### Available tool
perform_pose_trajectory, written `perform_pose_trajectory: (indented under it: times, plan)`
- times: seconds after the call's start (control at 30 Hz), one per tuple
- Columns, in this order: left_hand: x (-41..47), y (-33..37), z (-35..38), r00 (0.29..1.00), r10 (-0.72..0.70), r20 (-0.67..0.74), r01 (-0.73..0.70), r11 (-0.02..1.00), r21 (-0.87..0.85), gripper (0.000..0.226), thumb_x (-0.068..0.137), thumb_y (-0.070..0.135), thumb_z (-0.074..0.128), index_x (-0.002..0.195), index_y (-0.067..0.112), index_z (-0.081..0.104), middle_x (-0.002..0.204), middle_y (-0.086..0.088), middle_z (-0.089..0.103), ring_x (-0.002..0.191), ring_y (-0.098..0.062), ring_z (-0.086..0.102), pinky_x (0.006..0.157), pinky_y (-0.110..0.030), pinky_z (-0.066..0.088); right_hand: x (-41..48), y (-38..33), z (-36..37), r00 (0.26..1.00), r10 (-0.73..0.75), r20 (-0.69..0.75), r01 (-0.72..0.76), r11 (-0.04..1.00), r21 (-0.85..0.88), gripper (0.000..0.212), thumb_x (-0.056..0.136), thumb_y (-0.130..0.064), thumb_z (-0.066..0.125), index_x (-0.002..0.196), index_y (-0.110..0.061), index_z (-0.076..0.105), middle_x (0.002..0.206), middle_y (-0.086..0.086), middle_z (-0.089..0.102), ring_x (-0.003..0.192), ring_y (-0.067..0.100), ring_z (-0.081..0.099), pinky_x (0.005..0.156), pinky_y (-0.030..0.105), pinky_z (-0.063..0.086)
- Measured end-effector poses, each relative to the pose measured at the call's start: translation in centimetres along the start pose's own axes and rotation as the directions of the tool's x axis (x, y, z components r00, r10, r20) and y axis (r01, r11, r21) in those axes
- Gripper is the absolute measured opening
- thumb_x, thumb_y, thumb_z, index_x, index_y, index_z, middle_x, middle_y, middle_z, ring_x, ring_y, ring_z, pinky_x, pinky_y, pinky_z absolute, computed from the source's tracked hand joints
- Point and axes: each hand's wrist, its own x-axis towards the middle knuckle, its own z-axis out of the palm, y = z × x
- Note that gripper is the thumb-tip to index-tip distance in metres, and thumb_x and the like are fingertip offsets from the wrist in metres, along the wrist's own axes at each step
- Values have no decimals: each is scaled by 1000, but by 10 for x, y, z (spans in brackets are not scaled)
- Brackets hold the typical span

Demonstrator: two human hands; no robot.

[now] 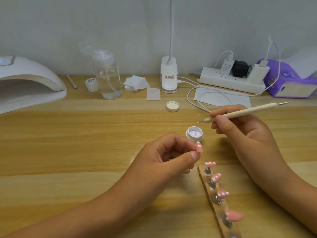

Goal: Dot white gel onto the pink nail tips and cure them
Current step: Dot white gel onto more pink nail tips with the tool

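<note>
I saw my left hand [164, 152] raised over the middle of the pale wooden table [85, 143], thumb and fingertips pinched on one small pink nail tip [199, 148] that already carried white dots. My right hand [243, 133] hovered just beyond it, fingers clenched around a slim cream-coloured dotting pen [247, 111], whose fine metal point aimed left, above and apart from the small open white jar of white gel [194, 134]. That jar stood on the table between my two hands, and its round white lid [172, 106] lay upturned farther back. Toward the near right edge a clear strip holder [217, 201] ran diagonally, carrying four more pink nail tips on metal studs: the three farther ones [216, 177] showed white dots, the nearest one [234, 215] looked plain pink. At the far left edge sat the white domed curing lamp [29, 83], its opening facing me. Along the back edge I could make out a clear pump bottle [108, 78], a little white pot [92, 84], a stack of white wipes [136, 82], a white clip lamp base [169, 78] and a white power strip [231, 79] with chargers plugged in.
</note>
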Motion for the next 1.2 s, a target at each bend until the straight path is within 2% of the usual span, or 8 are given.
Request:
perform_pose_trajectory:
  times: [0.1, 0.17, 0.27, 0.47, 0.63, 1.2]
  plan:
    - [0, 0, 0, 1000, -6, -4, 6, 1000, 4, 10, 79, 20, 67, 81, 27, 74, 76, 12, 66, 69, -1, 60, 66, -12, 47, 1, -2, -4, 996, 79, -31, -68, 963, 260, 5, 81, -20, 67, 82, -25, 69, 76, -4, 67, 71, 6, 62, 81, 26, 55]
    - [0, 0, 0, 1000, -7, -1, 7, 1000, 4, 10, 79, 20, 67, 82, 27, 74, 76, 12, 66, 69, -1, 60, 66, -12, 47, 0, -1, -6, 991, 133, 19, -130, 921, 368, 8, 82, -15, 69, 80, -22, 65, 71, -3, 64, 67, 7, 61, 78, 32, 57]
    - [0, 0, 0, 1000, -2, -3, 2, 1000, 2, 9, 80, 20, 68, 81, 27, 73, 74, 11, 65, 68, -1, 59, 65, -11, 47, -1, -4, -7, 979, 158, 130, -202, 852, 483, 8, 74, -19, 67, 77, -19, 60, 67, 0, 59, 64, 9, 60, 72, 35, 58]
    - [0, 0, -1, 1000, -1, -9, 1, 1000, 10, 9, 80, 21, 68, 81, 28, 73, 73, 10, 65, 68, -2, 59, 66, -11, 47, -4, -10, -3, 956, 156, 247, -264, 823, 503, 5, 73, -13, 58, 69, -16, 57, 64, 3, 53, 59, 10, 54, 67, 36, 59]
    - [0, 0, -1, 1000, -7, -9, 7, 1000, 2, 9, 80, 20, 68, 80, 28, 73, 77, 6, 66, 69, -2, 59, 65, -12, 47, -7, -11, -3, 941, 142, 306, -280, 837, 470, 3, 68, -13, 61, 69, -15, 59, 64, 3, 54, 59, 10, 55, 68, 34, 59]
    - [0, 2, 1, 999, -6, -32, 7, 1000, 7, 10, 76, 21, 68, 77, 29, 73, 72, 9, 65, 67, -3, 59, 63, -11, 47, -9, -8, -4, 931, 109, 348, -266, 857, 442, 1, 71, -16, 63, 72, -17, 62, 67, 2, 58, 62, 11, 60, 71, 31, 58]
